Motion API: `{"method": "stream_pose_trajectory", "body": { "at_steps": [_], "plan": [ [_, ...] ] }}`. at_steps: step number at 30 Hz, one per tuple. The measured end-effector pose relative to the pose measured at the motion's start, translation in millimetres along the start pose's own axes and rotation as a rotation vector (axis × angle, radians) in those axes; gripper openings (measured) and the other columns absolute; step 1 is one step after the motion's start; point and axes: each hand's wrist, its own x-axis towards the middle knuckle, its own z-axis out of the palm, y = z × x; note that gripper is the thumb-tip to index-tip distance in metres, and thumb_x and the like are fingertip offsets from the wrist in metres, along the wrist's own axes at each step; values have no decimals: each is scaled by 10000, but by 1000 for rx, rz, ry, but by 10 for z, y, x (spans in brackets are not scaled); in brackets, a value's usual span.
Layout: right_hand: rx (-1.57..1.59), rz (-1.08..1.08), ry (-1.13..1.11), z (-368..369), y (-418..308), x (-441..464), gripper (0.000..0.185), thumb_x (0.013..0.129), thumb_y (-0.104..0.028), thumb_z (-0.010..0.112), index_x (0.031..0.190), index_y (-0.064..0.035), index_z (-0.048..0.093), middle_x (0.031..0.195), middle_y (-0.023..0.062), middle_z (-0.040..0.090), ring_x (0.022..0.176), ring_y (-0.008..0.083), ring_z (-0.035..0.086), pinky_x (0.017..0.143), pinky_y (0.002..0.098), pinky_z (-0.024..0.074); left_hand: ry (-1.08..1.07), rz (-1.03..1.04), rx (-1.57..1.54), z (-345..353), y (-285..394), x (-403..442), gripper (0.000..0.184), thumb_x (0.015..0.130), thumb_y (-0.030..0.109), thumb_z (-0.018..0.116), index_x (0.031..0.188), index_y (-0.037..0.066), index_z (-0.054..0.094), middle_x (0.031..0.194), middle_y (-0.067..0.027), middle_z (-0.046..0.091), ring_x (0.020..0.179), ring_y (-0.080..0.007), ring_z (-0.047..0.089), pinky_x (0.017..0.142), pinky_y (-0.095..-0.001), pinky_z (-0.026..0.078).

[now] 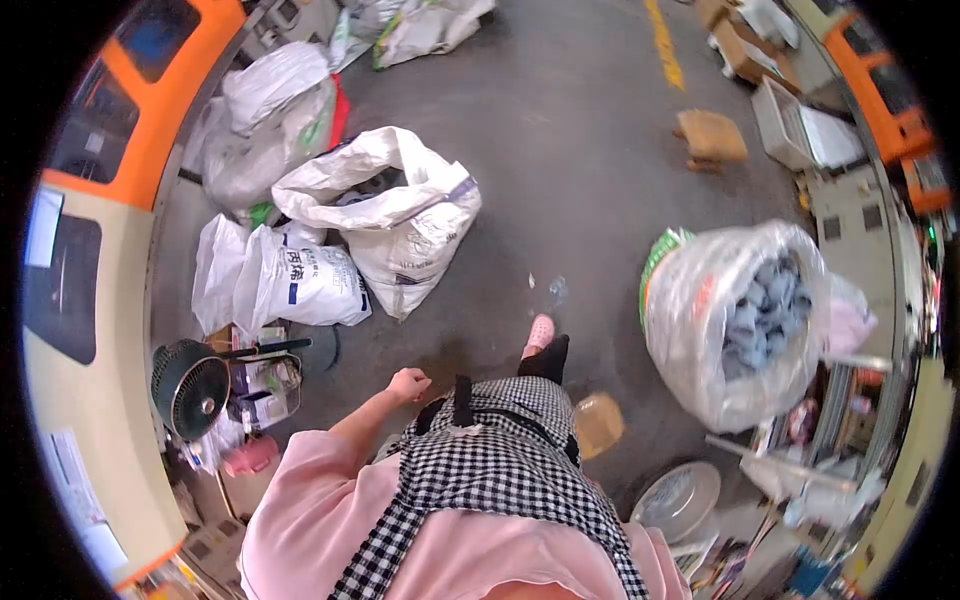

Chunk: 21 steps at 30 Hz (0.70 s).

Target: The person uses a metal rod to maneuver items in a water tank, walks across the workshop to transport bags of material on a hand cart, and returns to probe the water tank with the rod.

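Grey floor (590,130) is filling my feed; left hand (408,385) is hanging curled near an open white sack (410,250) (can't tell its grip, or the right hand's).

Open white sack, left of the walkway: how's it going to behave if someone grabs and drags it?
The open white sack probably flexes where gripped: its rim is creased and folded. Its bulging lower body suggests a load that may shift and sag. With the mouth open, the grey contents could spill if it tips; the weight isn't clear from here.
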Motion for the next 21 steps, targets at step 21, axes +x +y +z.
{"method": "stream_pose_trajectory", "body": {
  "at_steps": [21],
  "plan": [
    [71, -342, 350, -6643, -3594, 3328, 290, 837, -224, 546, 1055, -35, 562, 900, 111, 617, 793, 195, 603, 699, 307, 481, 360, -101, -712, -2289, 1594, 3090, 476, 698, 375, 698, 949, -5, 560, 681, -92, 580, 541, -153, 557, 465, -311, 450]
  ]
}}
